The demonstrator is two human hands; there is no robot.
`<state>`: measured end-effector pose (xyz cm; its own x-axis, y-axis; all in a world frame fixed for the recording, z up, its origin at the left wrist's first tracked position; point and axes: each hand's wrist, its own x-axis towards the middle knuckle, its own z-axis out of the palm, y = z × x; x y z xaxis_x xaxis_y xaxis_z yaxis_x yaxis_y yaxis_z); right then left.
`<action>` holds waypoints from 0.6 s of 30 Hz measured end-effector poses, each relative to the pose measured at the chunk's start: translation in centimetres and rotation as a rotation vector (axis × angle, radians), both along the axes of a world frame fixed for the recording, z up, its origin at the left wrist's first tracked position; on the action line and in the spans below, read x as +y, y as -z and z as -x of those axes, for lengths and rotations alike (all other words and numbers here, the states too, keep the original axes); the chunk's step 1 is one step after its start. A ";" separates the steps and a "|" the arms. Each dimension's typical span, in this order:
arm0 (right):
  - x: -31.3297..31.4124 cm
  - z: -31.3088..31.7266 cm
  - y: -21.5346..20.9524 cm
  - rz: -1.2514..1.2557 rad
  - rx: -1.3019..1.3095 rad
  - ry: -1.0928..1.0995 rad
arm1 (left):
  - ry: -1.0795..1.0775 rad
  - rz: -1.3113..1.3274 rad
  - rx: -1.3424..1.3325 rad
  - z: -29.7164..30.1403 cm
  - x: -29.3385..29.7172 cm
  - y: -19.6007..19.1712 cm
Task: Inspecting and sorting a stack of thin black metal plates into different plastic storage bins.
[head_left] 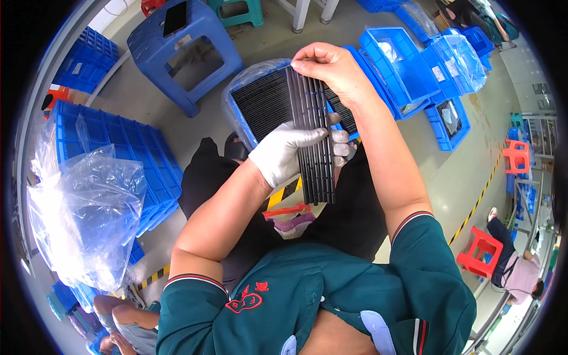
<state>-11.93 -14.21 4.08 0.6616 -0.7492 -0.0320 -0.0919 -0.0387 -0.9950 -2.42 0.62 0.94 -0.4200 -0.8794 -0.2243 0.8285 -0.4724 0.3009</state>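
A row of long, thin black strips with small evenly spaced marks stands nearly upright in front of me. My left hand, in a white glove, wraps round the strips at mid-length, thumb across the front and fingers round the right side. At their upper end my bare right hand is closed in a pinch, thumb and forefinger on the top of a strip at the left edge. Just beyond lies a blue crate, lined with clear plastic and filled with rows of similar black strips, partly hidden by my hands.
Left of me stand stacked blue crates with a clear plastic bag over them. A blue stool bearing a phone is ahead left. More blue crates stand ahead right. Other people sit at lower left and far right, near a red stool.
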 end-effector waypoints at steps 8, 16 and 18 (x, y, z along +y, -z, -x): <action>-0.1 -0.3 0.0 -0.045 -0.048 -0.141 | 0.048 0.016 0.031 0.3 0.1 0.1; 0.2 -0.3 -0.2 0.061 0.009 -0.109 | 0.060 0.031 0.030 0.4 0.2 -0.1; 0.2 -0.1 -0.3 0.050 0.010 -0.109 | 0.070 0.033 -0.005 0.4 0.2 -0.3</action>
